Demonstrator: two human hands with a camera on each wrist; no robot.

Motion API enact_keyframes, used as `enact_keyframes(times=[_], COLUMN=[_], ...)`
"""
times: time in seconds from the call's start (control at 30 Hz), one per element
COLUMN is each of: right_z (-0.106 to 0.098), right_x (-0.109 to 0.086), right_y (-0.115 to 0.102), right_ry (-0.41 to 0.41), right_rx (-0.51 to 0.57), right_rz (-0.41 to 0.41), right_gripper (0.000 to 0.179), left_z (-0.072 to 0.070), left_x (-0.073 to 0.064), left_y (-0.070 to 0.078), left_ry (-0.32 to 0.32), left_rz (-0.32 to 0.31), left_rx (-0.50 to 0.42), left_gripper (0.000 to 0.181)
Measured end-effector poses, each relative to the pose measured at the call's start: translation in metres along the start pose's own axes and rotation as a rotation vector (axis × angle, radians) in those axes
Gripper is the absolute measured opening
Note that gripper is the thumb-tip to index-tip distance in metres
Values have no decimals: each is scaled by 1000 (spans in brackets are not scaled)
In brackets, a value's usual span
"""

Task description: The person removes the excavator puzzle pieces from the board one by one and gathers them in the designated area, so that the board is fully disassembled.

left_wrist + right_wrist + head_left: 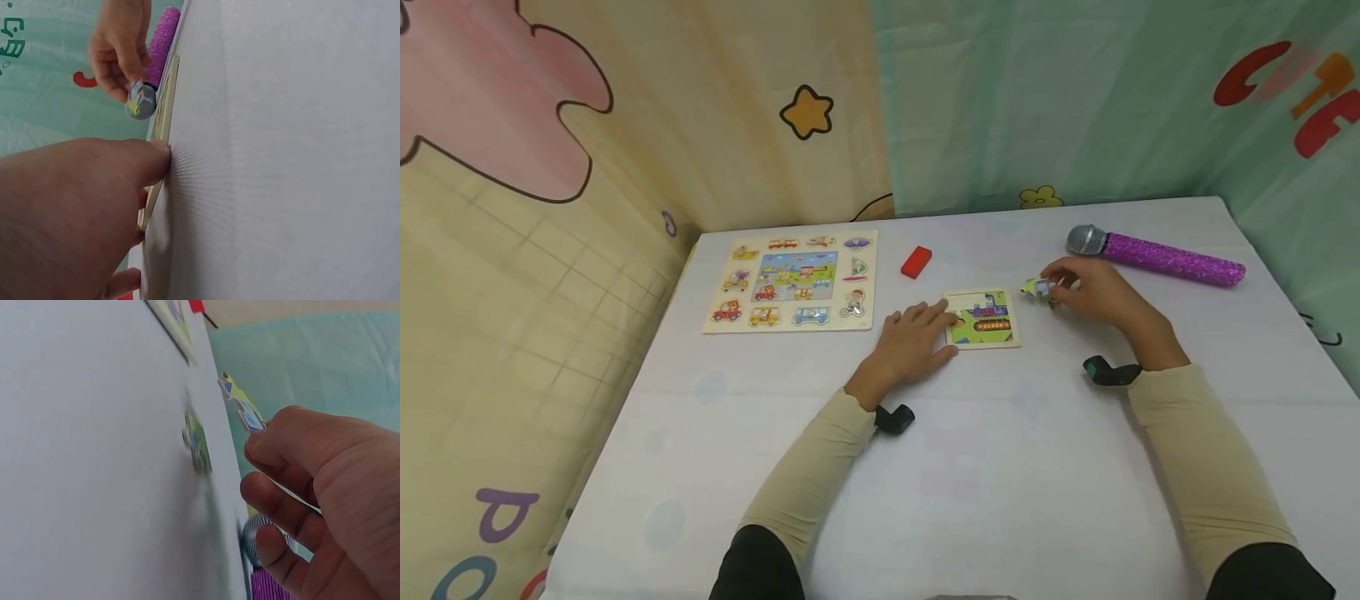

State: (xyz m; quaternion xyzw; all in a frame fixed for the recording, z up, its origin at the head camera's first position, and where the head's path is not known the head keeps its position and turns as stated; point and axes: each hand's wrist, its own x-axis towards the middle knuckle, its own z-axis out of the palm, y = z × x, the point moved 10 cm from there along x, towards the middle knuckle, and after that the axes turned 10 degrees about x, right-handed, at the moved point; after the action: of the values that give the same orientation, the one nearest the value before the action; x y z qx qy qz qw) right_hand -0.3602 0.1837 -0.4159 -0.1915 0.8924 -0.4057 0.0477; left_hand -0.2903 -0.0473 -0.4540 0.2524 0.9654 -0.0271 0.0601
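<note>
My left hand lies at the left edge of a small wooden puzzle board, fingers fairly straight and touching it. In the left wrist view, the thumb presses against the board's edge. The board shows a blue and red vehicle on green. Right of it, my right hand pinches a small puzzle piece between thumb and fingers, raised above the table. A second, greenish piece appears below it in the right wrist view, blurred; whether it touches the table I cannot tell.
A larger puzzle board with vehicle pieces lies at the left on the white-covered table. A red block sits between the two boards. Behind my right hand lies a purple glittery microphone. Printed curtains hang behind the table.
</note>
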Motion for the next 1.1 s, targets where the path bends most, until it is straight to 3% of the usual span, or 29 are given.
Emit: enact_keyframes(times=[0.17, 0.3, 0.7, 1.1], right_z=[-27, -31, -32, -31], right_x=[-26, -34, -35, -37], right_y=[43, 60, 67, 69], right_ry=[37, 31, 56, 75], right_rx=[15, 22, 18, 42], right_rz=[132, 148, 104, 132], right_gripper=[27, 27, 29, 26], left_z=[1, 2, 1, -1], left_x=[1, 1, 1, 0], left_y=[0, -2, 0, 0], left_ry=[-11, -14, 2, -2], left_rz=[-9, -15, 3, 3], left_rx=[-5, -11, -30, -29], left_gripper=[55, 55, 55, 56])
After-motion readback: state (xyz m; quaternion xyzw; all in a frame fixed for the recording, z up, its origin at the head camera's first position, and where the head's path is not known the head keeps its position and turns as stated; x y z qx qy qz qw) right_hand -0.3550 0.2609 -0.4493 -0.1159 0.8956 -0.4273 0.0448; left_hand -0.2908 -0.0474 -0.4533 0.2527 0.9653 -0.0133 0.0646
